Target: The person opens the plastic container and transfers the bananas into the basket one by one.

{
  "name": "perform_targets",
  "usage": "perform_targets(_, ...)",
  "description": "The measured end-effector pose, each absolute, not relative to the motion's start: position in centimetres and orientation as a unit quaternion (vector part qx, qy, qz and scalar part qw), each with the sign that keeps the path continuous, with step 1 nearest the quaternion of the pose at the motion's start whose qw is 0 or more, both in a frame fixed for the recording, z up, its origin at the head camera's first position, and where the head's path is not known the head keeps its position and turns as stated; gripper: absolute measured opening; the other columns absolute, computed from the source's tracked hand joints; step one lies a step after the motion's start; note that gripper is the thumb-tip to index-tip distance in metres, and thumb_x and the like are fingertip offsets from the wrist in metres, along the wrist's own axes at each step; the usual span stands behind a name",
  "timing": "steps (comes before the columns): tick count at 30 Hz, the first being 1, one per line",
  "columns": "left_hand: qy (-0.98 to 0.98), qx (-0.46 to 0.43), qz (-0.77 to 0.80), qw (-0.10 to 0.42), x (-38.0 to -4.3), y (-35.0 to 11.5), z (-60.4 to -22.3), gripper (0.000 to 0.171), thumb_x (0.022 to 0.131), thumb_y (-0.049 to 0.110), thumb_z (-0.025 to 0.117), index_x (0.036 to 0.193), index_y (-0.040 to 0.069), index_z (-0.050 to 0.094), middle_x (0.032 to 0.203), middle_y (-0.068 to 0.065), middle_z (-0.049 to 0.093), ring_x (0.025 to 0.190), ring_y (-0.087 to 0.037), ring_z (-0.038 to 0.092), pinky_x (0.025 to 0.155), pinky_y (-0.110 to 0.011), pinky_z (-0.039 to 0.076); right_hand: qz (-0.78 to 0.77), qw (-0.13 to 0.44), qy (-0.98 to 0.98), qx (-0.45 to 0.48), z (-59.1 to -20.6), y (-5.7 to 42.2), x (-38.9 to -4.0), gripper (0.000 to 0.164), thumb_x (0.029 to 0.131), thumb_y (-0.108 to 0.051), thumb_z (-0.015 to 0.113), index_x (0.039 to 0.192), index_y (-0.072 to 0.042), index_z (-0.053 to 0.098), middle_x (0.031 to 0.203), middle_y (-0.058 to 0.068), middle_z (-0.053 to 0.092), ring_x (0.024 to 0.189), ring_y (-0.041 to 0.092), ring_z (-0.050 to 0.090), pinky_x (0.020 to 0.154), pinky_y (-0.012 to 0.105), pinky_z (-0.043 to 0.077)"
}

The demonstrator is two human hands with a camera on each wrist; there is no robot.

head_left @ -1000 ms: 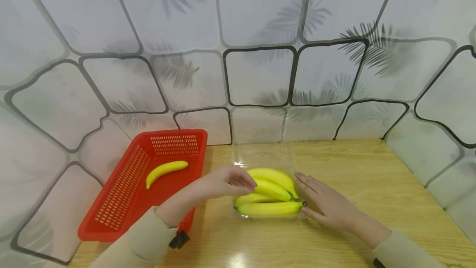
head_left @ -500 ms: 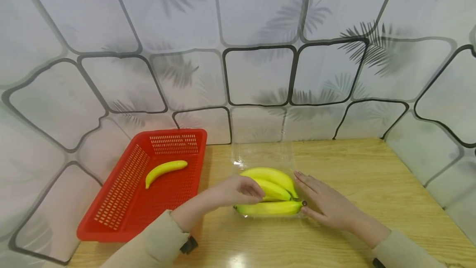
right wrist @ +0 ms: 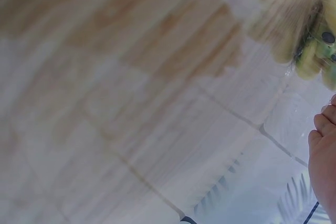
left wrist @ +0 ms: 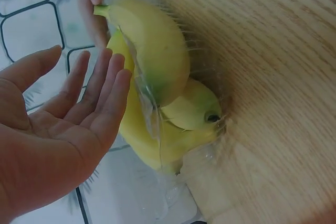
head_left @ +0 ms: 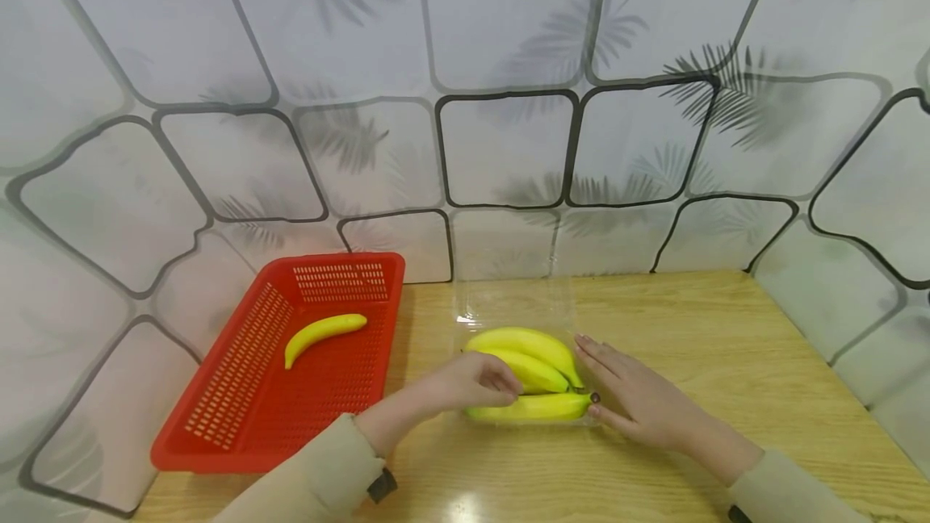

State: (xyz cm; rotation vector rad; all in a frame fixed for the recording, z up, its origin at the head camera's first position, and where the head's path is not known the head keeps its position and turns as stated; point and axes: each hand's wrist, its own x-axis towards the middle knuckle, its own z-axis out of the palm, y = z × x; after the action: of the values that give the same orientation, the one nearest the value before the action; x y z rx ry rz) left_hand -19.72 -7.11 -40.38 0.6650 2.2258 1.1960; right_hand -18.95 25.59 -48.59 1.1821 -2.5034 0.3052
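Note:
Several yellow bananas (head_left: 541, 407) lie in a clear plastic box (head_left: 512, 301), its lid tipped back toward the wall. My left hand (head_left: 468, 382) hovers over the left part of the fruit and hides some of it. In the left wrist view that hand (left wrist: 68, 114) has loosely bent fingers and a bare palm, right beside the bananas (left wrist: 157, 51). At the box's right end, my right hand (head_left: 647, 402) lies with straight fingers along the side, fingertips at the banana stems. The right wrist view catches only the edge of this hand (right wrist: 324, 156).
A red plastic basket (head_left: 312, 410) with slotted walls stands on the left, one banana (head_left: 323, 333) lying in it. Everything rests on a light wooden table (head_left: 668, 313). A patterned wall covering (head_left: 508, 152) rises behind and at both sides.
My left hand has shifted right and slightly nearer over the bananas, with the sleeve following. The right hand, the box and the basket have stayed in place.

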Motion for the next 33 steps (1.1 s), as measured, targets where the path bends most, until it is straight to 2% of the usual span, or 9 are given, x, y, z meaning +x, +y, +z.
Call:
perform_targets(11,0.841,0.234,0.422,0.242,-19.4,-6.4,-41.2,0.015,0.099,0.008,0.074,0.113,0.002,0.077,0.113,-0.01,0.079,0.107,-0.026,0.074,0.094,-0.032,0.062,0.108,0.174,-0.885,0.418,-48.5,25.6,-18.9,0.072,0.102,-0.032,0.069,0.159,0.004,0.042,0.164,0.024,0.045,0.145,0.039,0.05,0.133,0.015,0.003)
perform_targets(26,0.857,0.233,0.387,0.248,-19.2,-6.0,-41.4,0.02,0.097,0.007,0.076,0.116,0.003,0.076,0.121,-0.012,0.077,0.118,-0.033,0.071,0.103,-0.042,0.059,0.107,0.18,-0.885,0.416,-48.4,25.5,-18.9,0.071,0.102,-0.033,0.069,0.158,0.004,0.044,0.163,0.024,0.046,0.144,0.041,0.051,0.133,0.015,0.002)
perform_targets(33,0.87,0.227,0.362,0.246,-19.3,-5.9,-41.8,0.032,0.095,0.01,0.078,0.124,-0.003,0.072,0.125,-0.016,0.076,0.12,-0.035,0.07,0.104,-0.042,0.059,0.104,0.176,-0.886,0.416,-48.5,25.5,-18.9,0.071,0.103,-0.033,0.068,0.159,0.004,0.043,0.164,0.024,0.046,0.145,0.04,0.05,0.133,0.015,0.002)
